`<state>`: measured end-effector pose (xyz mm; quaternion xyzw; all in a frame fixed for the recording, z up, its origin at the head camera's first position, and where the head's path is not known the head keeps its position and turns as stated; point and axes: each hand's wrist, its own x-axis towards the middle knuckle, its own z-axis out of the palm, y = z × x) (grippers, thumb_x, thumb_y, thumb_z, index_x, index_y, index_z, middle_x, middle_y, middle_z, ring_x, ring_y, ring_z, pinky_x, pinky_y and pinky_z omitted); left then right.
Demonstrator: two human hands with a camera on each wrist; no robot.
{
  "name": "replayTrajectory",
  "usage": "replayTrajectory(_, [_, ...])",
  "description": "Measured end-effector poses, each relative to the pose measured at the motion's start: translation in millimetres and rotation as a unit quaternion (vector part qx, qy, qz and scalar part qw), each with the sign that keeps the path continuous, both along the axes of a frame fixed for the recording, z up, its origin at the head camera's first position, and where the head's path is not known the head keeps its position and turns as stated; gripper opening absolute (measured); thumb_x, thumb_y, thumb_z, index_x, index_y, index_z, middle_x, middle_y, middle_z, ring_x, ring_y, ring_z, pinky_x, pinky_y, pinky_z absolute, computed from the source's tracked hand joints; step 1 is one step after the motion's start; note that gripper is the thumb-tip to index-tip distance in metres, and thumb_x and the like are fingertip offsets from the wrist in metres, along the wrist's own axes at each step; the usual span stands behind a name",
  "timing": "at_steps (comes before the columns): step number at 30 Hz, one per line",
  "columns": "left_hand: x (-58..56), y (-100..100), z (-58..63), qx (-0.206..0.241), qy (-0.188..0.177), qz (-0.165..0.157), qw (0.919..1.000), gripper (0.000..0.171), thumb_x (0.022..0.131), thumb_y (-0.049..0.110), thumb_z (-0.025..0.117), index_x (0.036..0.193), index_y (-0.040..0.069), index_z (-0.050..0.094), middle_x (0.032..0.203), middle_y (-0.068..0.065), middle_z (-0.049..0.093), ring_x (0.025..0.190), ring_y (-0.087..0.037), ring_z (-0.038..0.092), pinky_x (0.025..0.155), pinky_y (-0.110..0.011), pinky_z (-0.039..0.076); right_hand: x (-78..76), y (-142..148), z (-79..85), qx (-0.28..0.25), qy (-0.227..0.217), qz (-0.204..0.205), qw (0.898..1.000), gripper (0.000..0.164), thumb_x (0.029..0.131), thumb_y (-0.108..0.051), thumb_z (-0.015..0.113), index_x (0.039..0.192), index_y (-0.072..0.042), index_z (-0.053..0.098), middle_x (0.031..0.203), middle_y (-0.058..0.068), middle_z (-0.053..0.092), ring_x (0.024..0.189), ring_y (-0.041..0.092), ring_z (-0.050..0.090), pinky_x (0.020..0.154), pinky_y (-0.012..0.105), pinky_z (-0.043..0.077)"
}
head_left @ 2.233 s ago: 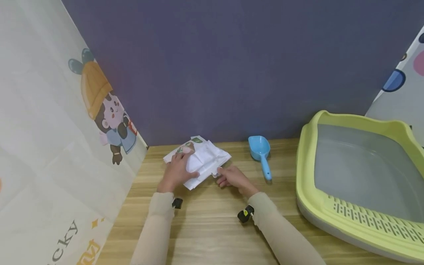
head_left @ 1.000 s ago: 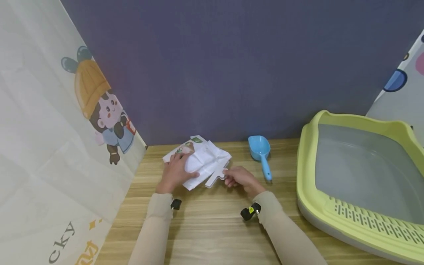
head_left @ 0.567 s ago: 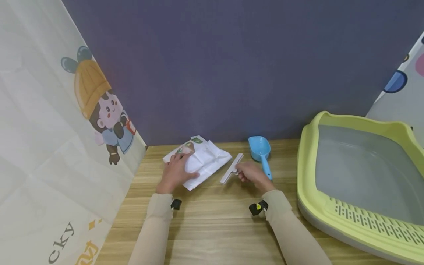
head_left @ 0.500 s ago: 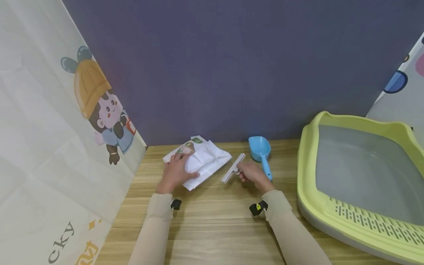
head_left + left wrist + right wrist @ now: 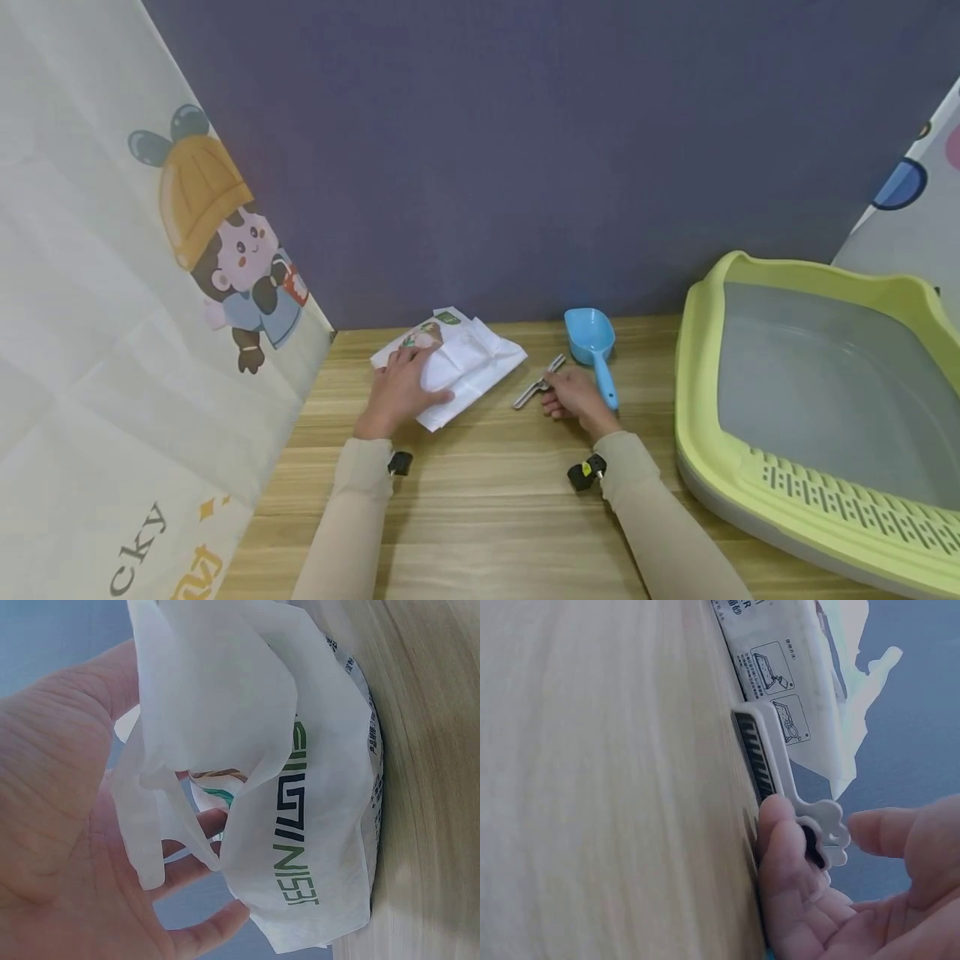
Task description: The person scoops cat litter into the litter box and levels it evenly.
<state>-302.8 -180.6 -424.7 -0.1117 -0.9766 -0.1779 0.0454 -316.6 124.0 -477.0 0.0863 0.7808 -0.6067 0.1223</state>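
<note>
Grip of the right hand (image 5: 576,398) is narrow, thumb and fingers pinching the scalloped end of a long white plastic clip (image 5: 786,780) with a dark toothed inner edge. Clip is low over the wood-grain counter (image 5: 472,508), between bag and scoop; can't tell if it touches the surface. Main risk: hold is at one side only, so the long bar could twist or slip out if squeezed unevenly.

Left hand (image 5: 401,387) loosely holds the crumpled white printed bag (image 5: 468,354), thumb and bent fingers round its top. Film looks thin and floppy; letting go could let the top fall open, a hard tug could drag the bag.

Sky-blue plastic scoop (image 5: 590,333) lies just beside the right hand; a knuckle bump could spin it. Grey plastic tray with yellow-green rim (image 5: 701,350) stands further right, low risk unless the forearm swings out.
</note>
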Motion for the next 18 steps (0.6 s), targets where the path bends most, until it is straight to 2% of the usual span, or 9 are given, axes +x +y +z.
replayTrajectory(5, [0.2,0,-0.3,-0.001,0.002,-0.003,1.0,0.089,0.083,0.054,0.078,0.156,0.022,0.041,0.159,-0.014,0.042,0.145,-0.039,0.037,0.105,-0.068,0.038,-2.4,-1,-0.9,-0.029,0.005,-0.004,1.0,0.031,0.102,-0.013,0.048,0.113,0.013,0.061,0.088,0.012,0.072,0.067,0.009,0.069,0.062,0.021,0.058])
replayTrajectory(10, [0.2,0,0.3,0.0,0.004,-0.007,1.0,0.088,0.083,0.054,0.078,0.156,0.021,0.041,0.158,-0.015,0.043,0.145,-0.04,0.038,0.105,-0.068,0.038,-4.1,-2,1.7,-0.032,0.008,-0.007,0.999,0.035,0.103,-0.011,0.049,0.127,0.014,0.054,0.103,0.02,0.071,0.076,0.012,0.071,0.069,0.023,0.06])
replayTrajectory(14, [1.6,1,2.5,0.0,0.008,-0.006,1.0,0.087,0.083,0.053,0.078,0.155,0.018,0.043,0.156,-0.017,0.045,0.143,-0.042,0.039,0.106,-0.068,0.038,-4.1,-2,6.7,0.006,0.019,0.004,1.0,0.045,0.103,-0.015,0.051,0.139,0.012,0.046,0.108,0.024,0.07,0.08,0.016,0.071,0.07,0.027,0.06])
replayTrajectory(18, [3.8,6,6.9,0.005,0.022,-0.007,0.9997,0.085,0.082,0.052,0.079,0.151,0.014,0.047,0.151,-0.02,0.048,0.14,-0.043,0.041,0.106,-0.065,0.039,-2.0,-2,13.8,0.065,0.024,0.027,0.997,0.051,0.103,-0.021,0.052,0.144,0.007,0.043,0.104,0.021,0.067,0.079,0.019,0.066,0.069,0.029,0.057])
